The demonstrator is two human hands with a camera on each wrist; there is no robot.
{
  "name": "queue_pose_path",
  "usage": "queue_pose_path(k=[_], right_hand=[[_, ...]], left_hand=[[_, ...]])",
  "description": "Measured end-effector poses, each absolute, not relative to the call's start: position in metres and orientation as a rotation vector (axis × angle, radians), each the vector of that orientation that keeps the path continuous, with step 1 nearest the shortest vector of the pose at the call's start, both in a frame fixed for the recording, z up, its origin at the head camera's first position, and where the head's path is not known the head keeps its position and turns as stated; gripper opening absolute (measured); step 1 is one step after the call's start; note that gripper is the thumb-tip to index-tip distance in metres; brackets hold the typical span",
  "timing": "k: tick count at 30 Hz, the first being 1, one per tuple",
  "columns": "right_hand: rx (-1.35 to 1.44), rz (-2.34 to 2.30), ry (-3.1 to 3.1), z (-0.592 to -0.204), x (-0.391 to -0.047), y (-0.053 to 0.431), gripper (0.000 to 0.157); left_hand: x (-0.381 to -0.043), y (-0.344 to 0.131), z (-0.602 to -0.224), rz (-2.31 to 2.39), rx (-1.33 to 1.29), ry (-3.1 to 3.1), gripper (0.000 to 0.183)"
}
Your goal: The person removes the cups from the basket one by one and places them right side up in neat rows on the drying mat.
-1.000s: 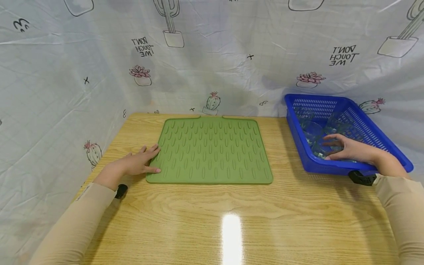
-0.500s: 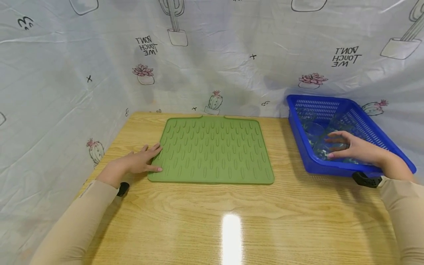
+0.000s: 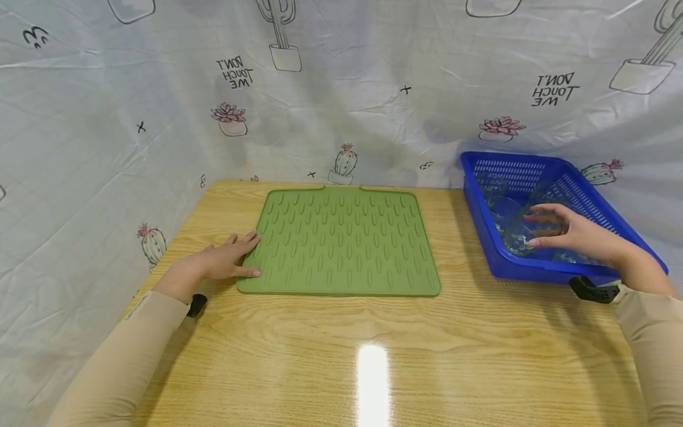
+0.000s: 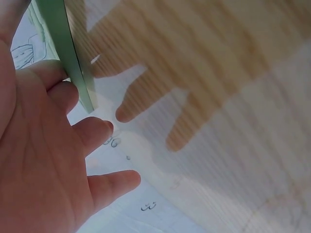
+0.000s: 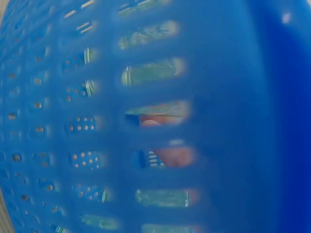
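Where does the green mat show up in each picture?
Head: the mat lies mid-picture on the table.
Left wrist: upper left, just a strip.
Right wrist: not in it.
Shared landmark: the left hand, at the mat's edge in the head and left wrist views.

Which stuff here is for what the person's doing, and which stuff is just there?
Probably for the job:
- green mat, touched by the left hand
- blue basket
- clear glasses inside it, near the right hand

Probably just there:
- wooden table
- cactus-print sheet behind
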State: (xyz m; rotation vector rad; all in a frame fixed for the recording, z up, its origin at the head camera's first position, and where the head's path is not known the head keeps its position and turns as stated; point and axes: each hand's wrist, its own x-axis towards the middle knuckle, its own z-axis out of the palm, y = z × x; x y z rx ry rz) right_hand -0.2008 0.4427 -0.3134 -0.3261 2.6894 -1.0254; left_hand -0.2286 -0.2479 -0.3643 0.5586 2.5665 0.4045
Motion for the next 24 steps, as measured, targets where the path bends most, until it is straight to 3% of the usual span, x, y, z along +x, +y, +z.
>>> queue_pose_path(k=[24], right_hand=[[-0.337, -1.124, 2.756, -0.292, -0.196, 0.419, 0.074]], left_hand=[[-0.228, -0.248, -0.363, 0.412, 0.548, 2.556, 0.102]])
